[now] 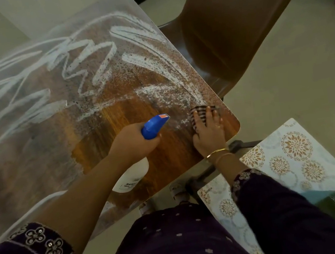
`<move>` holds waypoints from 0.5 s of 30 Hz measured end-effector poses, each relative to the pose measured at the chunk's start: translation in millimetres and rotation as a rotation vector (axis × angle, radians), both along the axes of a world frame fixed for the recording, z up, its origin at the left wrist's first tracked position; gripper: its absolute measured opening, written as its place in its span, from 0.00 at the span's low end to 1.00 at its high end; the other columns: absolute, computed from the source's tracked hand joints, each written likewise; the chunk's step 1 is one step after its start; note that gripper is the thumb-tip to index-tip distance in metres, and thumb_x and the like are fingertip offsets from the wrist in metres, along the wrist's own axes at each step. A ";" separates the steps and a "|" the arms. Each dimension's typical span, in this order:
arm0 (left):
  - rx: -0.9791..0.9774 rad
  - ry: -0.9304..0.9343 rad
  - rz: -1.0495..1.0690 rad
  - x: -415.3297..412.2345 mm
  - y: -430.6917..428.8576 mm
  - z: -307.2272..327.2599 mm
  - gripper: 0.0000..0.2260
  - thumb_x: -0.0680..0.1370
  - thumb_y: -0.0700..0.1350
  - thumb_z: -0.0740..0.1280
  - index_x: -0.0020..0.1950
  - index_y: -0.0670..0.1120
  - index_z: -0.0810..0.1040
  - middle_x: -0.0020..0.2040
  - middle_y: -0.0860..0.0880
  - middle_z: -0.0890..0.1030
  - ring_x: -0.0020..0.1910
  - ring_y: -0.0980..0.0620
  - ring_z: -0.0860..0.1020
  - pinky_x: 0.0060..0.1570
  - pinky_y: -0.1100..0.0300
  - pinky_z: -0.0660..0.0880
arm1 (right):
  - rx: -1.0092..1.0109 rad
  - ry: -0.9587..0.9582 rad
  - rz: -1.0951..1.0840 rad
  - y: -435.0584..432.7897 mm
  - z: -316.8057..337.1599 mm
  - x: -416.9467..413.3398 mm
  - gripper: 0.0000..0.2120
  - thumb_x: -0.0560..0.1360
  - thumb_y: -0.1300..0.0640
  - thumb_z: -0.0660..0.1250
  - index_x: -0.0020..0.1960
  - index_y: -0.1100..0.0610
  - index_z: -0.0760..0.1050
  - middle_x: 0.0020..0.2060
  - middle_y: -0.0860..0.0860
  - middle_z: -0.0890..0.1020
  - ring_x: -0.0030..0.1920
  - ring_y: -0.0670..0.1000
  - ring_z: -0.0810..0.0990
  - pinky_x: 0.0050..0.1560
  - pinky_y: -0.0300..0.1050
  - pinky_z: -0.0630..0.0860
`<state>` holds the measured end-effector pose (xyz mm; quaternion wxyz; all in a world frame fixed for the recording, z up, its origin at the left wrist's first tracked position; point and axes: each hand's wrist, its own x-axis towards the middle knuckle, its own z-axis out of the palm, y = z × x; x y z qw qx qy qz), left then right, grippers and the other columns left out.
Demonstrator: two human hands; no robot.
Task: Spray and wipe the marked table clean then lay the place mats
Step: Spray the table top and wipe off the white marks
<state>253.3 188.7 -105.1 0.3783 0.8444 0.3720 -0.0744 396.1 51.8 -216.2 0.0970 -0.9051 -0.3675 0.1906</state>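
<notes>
While the table [117,117] is scrawled with marks [86,58], mats [286,159] wait beside its near corner, likely out of the spray; left hand [130,145] grips the bottle [153,126] above it, right hand [209,135] presses the cloth [199,111] flat-fingered onto that corner.

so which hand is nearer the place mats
Right. The right hand presses the cloth at the table corner by the place mats; the left hand grips the spray bottle farther in.
</notes>
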 end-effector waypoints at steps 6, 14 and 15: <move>-0.001 -0.054 0.087 -6.7 4.6 3.8 0.16 0.74 0.44 0.69 0.31 0.49 0.65 0.25 0.50 0.66 0.25 0.52 0.65 0.32 0.60 0.64 | 0.130 0.052 0.686 12.2 -6.0 -67.0 0.33 0.66 0.57 0.61 0.72 0.54 0.66 0.71 0.61 0.66 0.70 0.68 0.64 0.67 0.69 0.57; 0.062 -0.030 0.208 -31.1 19.9 2.6 0.14 0.74 0.47 0.69 0.33 0.49 0.67 0.28 0.48 0.70 0.26 0.52 0.69 0.32 0.62 0.68 | -0.032 -0.082 0.105 4.4 -3.1 61.7 0.32 0.72 0.53 0.51 0.76 0.56 0.54 0.75 0.62 0.53 0.75 0.66 0.47 0.74 0.62 0.48; 0.061 -0.022 0.221 -33.9 20.5 1.5 0.14 0.74 0.47 0.69 0.33 0.49 0.67 0.27 0.49 0.69 0.26 0.53 0.68 0.32 0.63 0.67 | -0.029 -0.077 0.061 10.5 -3.9 58.2 0.34 0.71 0.52 0.51 0.76 0.56 0.54 0.75 0.63 0.52 0.75 0.67 0.47 0.74 0.64 0.47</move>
